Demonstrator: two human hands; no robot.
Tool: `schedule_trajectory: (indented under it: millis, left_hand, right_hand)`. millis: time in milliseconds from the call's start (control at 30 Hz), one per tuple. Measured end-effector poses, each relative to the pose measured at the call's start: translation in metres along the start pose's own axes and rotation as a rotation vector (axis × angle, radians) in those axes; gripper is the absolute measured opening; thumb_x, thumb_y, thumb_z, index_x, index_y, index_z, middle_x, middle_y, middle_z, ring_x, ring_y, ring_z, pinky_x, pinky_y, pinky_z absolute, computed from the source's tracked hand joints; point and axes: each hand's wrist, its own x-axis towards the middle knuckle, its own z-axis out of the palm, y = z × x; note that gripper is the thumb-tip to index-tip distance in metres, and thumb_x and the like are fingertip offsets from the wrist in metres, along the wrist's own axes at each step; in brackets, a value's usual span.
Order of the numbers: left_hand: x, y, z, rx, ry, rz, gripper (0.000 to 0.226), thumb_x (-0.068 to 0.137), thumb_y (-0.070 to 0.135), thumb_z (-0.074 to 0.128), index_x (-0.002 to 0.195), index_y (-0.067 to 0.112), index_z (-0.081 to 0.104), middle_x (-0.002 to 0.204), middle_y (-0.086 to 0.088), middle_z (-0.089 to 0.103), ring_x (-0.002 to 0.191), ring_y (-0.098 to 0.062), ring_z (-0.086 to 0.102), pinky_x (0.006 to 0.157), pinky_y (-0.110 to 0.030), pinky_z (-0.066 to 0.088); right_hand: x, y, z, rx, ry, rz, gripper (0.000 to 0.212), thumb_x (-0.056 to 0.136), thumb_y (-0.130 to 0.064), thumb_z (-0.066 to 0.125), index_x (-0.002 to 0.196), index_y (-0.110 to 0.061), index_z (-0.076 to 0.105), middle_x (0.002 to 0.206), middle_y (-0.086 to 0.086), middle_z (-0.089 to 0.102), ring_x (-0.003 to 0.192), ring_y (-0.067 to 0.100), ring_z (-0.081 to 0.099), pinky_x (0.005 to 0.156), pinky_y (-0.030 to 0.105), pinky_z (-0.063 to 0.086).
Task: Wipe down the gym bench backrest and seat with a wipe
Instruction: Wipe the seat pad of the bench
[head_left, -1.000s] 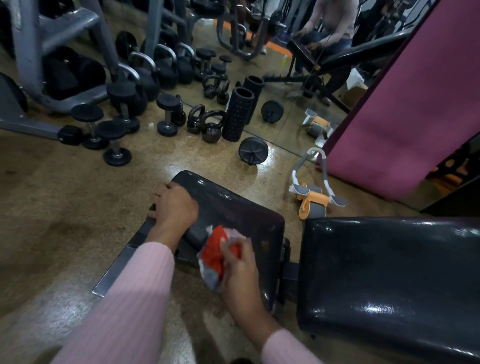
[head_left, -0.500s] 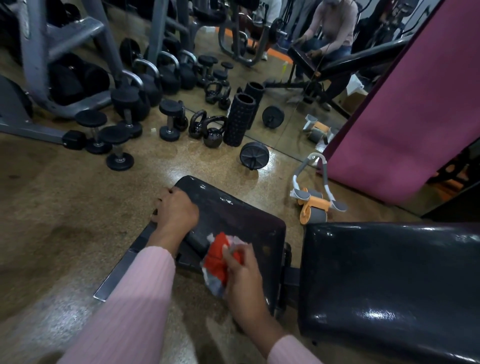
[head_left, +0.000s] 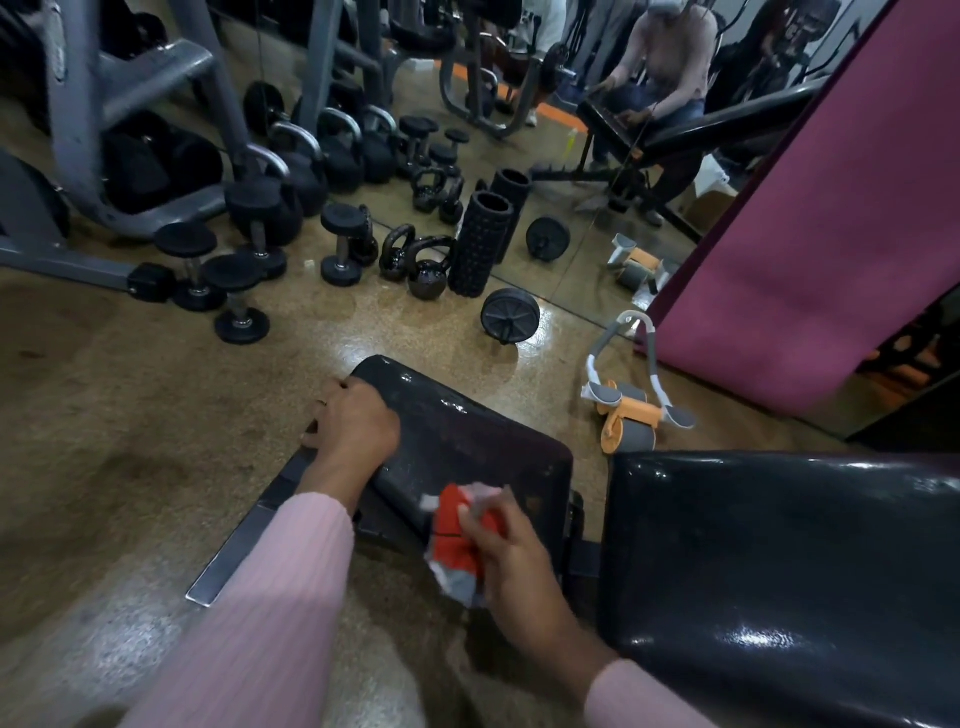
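On seat: right hand, wipe.

A gym — dumbbells, kettlebells, a foam roller line the floor.

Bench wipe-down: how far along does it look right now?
Looks done: the backrest shows a glossy sheen, though I can't confirm it was wiped. In hand: the right hand presses the red and grey wipe on the seat at its near edge, while the left hand steadies its far corner. Left: the seat's upper area.
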Motion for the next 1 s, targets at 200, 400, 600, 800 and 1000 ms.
schedule_trajectory:
  millis: [200, 400, 600, 800, 1000]
  left_hand:
    - [0.001, -0.002, 0.003, 0.010, 0.002, 0.007, 0.049, 0.088, 0.009, 0.048, 0.134, -0.007, 0.040, 0.145, -0.024, 0.028, 0.130, -0.045, 0.034, 0.107, -0.056, 0.032]
    - [0.001, -0.005, -0.001, -0.009, 0.003, 0.007, 0.046, 0.087, 0.010, 0.048, 0.131, -0.006, 0.045, 0.143, -0.022, 0.031, 0.128, -0.044, 0.038, 0.105, -0.055, 0.035]
    - [-0.004, -0.008, -0.005, -0.010, 0.041, 0.040, 0.033, 0.088, 0.007, 0.046, 0.117, -0.006, 0.055, 0.130, -0.025, 0.046, 0.117, -0.042, 0.048, 0.098, -0.051, 0.044]
    - [-0.006, -0.006, -0.003, 0.074, 0.062, 0.044, 0.042, 0.086, 0.009, 0.049, 0.126, -0.005, 0.050, 0.134, -0.025, 0.046, 0.123, -0.042, 0.045, 0.098, -0.046, 0.042]
    - [-0.004, -0.010, -0.006, 0.126, 0.076, 0.064, 0.038, 0.088, 0.011, 0.047, 0.124, 0.000, 0.053, 0.136, -0.021, 0.047, 0.127, -0.038, 0.040, 0.098, -0.041, 0.039]
  right_hand:
    - [0.046, -0.006, -0.011, -0.034, 0.141, 0.147, 0.023, 0.094, -0.012, 0.056, 0.111, 0.003, 0.054, 0.104, 0.020, 0.065, 0.081, 0.015, 0.068, 0.072, 0.021, 0.055]
    - [0.012, 0.004, 0.020, -0.418, -0.092, -0.290, 0.029, 0.093, -0.016, 0.053, 0.122, -0.021, 0.059, 0.131, 0.015, 0.051, 0.118, 0.034, 0.052, 0.095, 0.049, 0.047]
    - [0.034, 0.005, -0.019, -0.289, 0.019, 0.037, 0.018, 0.096, -0.012, 0.053, 0.113, -0.010, 0.060, 0.120, 0.016, 0.059, 0.098, 0.024, 0.062, 0.078, 0.019, 0.045]
    - [0.036, -0.032, 0.030, -0.330, 0.004, -0.158, 0.033, 0.086, -0.004, 0.057, 0.116, -0.016, 0.064, 0.121, 0.015, 0.055, 0.108, 0.030, 0.053, 0.089, 0.039, 0.047]
    - [0.024, 0.008, -0.016, -0.415, 0.000, -0.060, 0.012, 0.092, -0.009, 0.057, 0.104, -0.010, 0.063, 0.114, 0.020, 0.061, 0.093, 0.023, 0.062, 0.082, 0.036, 0.053]
